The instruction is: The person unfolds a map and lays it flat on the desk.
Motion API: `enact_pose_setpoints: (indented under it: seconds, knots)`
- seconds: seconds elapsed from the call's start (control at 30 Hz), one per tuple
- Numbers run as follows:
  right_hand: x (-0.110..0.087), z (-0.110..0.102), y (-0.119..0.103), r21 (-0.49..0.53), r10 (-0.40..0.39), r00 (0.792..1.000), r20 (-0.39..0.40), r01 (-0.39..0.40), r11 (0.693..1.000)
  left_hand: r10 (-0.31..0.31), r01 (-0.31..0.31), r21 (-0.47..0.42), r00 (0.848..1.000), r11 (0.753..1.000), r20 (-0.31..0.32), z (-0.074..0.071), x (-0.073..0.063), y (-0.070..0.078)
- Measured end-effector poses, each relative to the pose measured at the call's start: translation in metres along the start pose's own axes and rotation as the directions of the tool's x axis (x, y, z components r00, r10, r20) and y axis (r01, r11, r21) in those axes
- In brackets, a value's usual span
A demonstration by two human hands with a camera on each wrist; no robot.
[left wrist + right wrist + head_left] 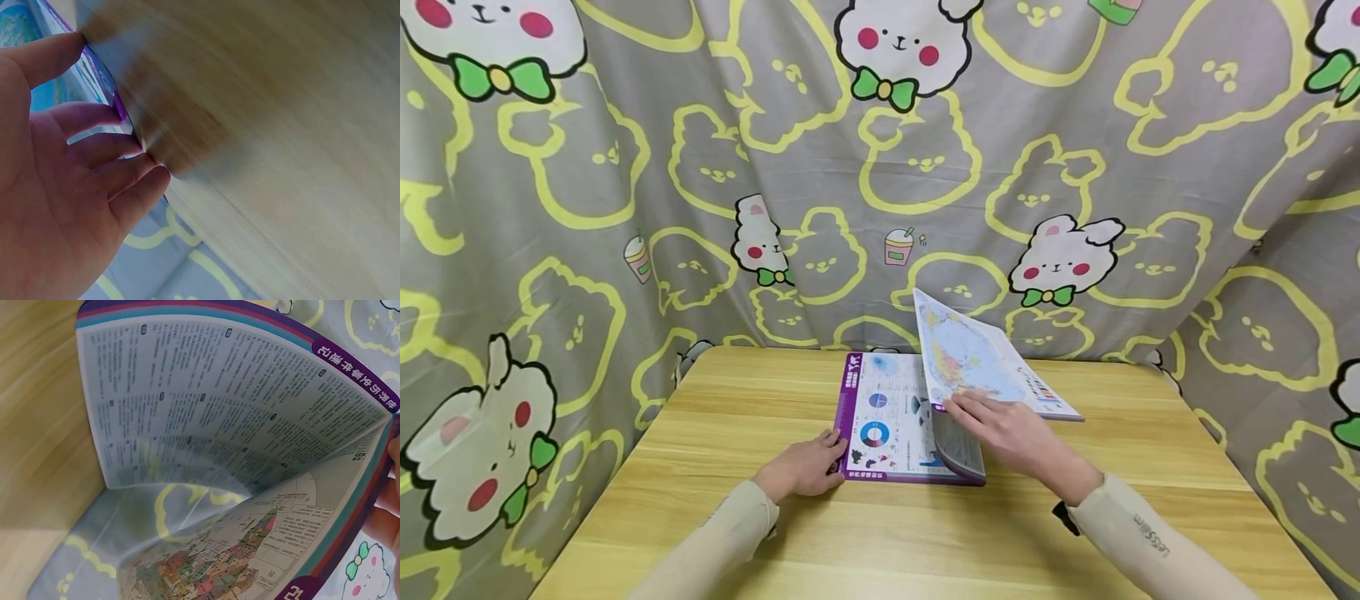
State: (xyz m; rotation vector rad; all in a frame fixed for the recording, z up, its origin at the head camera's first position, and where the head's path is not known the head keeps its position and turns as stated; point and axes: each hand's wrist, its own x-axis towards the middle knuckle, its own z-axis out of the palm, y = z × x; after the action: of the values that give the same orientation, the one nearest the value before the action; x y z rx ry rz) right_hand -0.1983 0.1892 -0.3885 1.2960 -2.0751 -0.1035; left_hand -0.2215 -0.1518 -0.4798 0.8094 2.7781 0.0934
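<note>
A folded map sheet [895, 417] with purple borders, charts and small print lies on the wooden table. My left hand [801, 465] rests at its lower left edge; in the left wrist view that hand [81, 169] has its thumb and extended fingers touching the edge and tabletop. My right hand [1011, 429] grips the near edge of a raised leaf [970, 354] printed with a world map. From the right wrist view, a bowed panel of text [187, 394] and a coloured map panel [206, 562] spread apart, with the right hand's fingers [384, 512] at the border.
The wooden table [910, 542] extends around the sheet on all sides. Behind it and at both sides hangs a grey curtain [820, 175] with rabbit and yellow outline prints, close to the table's far edge.
</note>
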Motion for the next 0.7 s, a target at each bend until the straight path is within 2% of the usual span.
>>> enact_pose_setpoints:
  seconds: [0.3, 0.7]
  knots:
    - [-0.011, -0.008, 0.009, 0.0, -0.002, 0.997, -0.072, 0.002, 1.0, -0.009, 0.009, -0.004, 1.0, 1.0, 0.002, -0.001, -0.001, 0.001]
    - [-0.027, -0.016, 0.019, 0.006, 0.02, 0.996, -0.083, -0.019, 1.0, -0.005, 0.005, -0.002, 1.0, 1.0, 0.005, -0.001, -0.001, 0.0]
